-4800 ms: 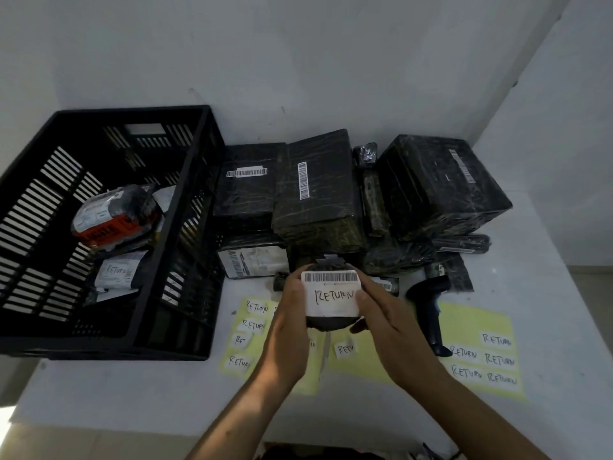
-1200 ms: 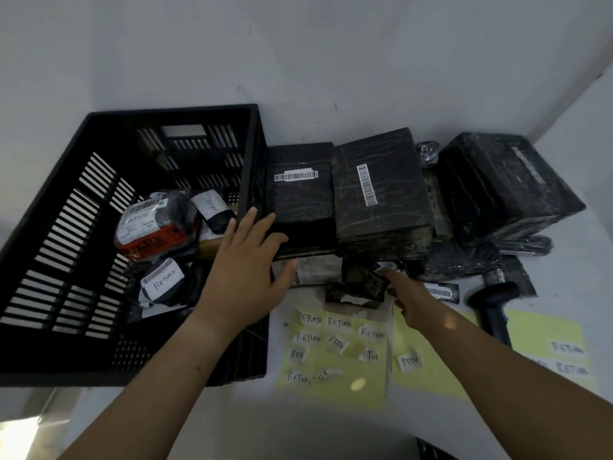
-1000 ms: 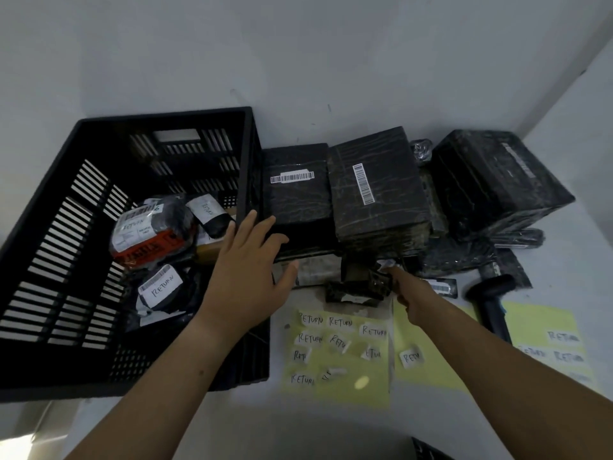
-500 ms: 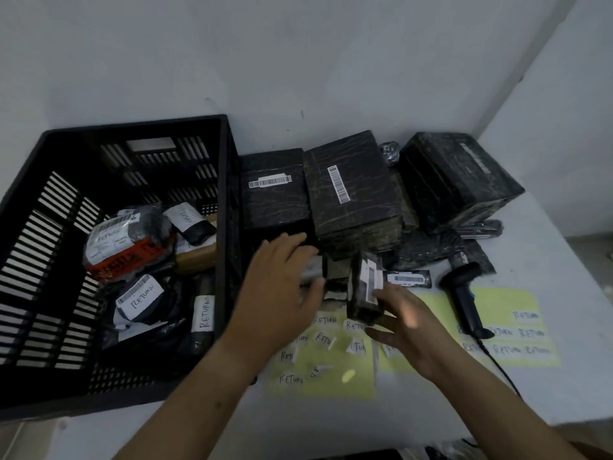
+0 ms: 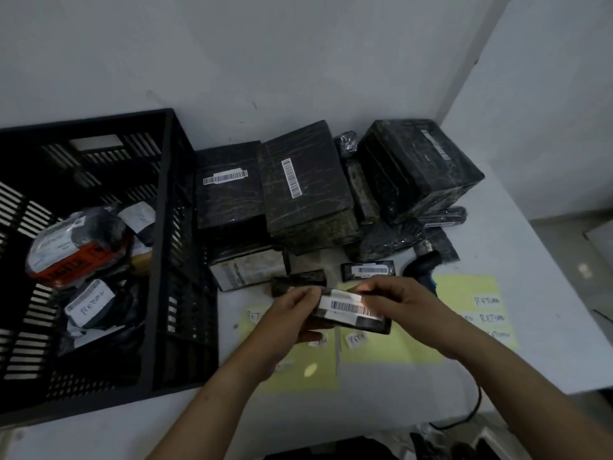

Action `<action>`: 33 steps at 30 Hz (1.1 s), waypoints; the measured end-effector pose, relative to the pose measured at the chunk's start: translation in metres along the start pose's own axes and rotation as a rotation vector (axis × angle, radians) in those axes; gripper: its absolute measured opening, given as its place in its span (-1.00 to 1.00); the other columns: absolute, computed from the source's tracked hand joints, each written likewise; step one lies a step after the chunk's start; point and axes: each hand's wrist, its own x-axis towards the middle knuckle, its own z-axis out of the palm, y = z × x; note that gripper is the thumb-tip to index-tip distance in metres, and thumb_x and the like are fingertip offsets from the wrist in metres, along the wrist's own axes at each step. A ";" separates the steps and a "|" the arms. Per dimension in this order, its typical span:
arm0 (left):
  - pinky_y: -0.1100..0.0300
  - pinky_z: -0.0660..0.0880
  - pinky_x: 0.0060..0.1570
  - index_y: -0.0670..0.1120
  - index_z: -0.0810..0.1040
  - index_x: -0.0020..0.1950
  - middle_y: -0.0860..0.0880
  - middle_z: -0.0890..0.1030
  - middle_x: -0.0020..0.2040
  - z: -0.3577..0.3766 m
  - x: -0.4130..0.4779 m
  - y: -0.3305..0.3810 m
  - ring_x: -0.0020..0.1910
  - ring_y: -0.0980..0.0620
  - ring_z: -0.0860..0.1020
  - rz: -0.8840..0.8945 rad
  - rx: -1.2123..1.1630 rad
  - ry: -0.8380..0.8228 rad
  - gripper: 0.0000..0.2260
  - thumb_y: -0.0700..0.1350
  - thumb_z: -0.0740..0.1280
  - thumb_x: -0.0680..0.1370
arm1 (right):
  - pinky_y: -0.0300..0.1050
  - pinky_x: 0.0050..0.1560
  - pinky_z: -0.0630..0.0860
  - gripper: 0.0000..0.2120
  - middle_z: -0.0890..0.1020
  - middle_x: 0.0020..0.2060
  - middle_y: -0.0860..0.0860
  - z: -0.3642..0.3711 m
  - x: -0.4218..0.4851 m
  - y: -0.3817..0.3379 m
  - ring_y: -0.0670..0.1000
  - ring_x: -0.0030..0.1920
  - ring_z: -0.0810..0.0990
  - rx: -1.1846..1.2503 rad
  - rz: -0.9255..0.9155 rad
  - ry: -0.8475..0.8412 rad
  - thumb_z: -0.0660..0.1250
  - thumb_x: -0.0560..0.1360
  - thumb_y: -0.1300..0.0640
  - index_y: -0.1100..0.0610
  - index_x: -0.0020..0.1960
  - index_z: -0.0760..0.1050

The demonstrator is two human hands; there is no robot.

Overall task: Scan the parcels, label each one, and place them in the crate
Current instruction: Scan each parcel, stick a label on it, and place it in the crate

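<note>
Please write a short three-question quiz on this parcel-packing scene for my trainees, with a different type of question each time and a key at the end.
1. True or false: the left hand and the right hand both hold the small parcel, with its barcode facing up.
2. Where is the scanner? A: in the left hand. B: on the table, just beyond the right hand. C: in the right hand.
3. Fill in: the white label on a parcel in the crate reads ____.

Key: 1 true; 2 B; 3 RETURN.
</note>
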 end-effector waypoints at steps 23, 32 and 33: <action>0.03 0.46 0.01 0.07 0.54 0.24 -0.06 0.69 0.20 0.032 0.016 0.000 0.08 -0.10 0.71 0.125 -0.240 0.265 -0.75 0.02 0.09 0.73 | 0.05 -0.19 0.61 -0.38 0.61 -0.12 0.07 -0.078 0.077 0.184 0.13 -0.23 0.62 -0.427 0.426 0.474 0.47 0.42 0.06 0.08 0.40 0.30; 0.04 0.44 -0.07 -0.02 0.55 0.23 -0.14 0.70 0.16 0.018 0.013 0.006 0.08 -0.19 0.70 0.147 -0.400 0.259 -0.74 0.00 0.10 0.74 | 0.18 -0.22 0.57 -0.73 0.63 -0.18 0.07 -0.044 -0.019 0.082 0.16 -0.21 0.65 -0.032 0.162 0.453 0.33 0.59 0.13 -0.06 0.24 0.38; 0.04 0.45 -0.08 -0.03 0.55 0.26 -0.14 0.70 0.17 0.015 0.012 0.005 0.08 -0.19 0.69 0.152 -0.401 0.263 -0.73 0.00 0.10 0.74 | 0.07 -0.27 0.56 -0.77 0.64 -0.18 0.05 -0.037 -0.030 0.070 0.07 -0.23 0.65 -0.026 0.125 0.433 0.32 0.59 0.12 -0.05 0.22 0.41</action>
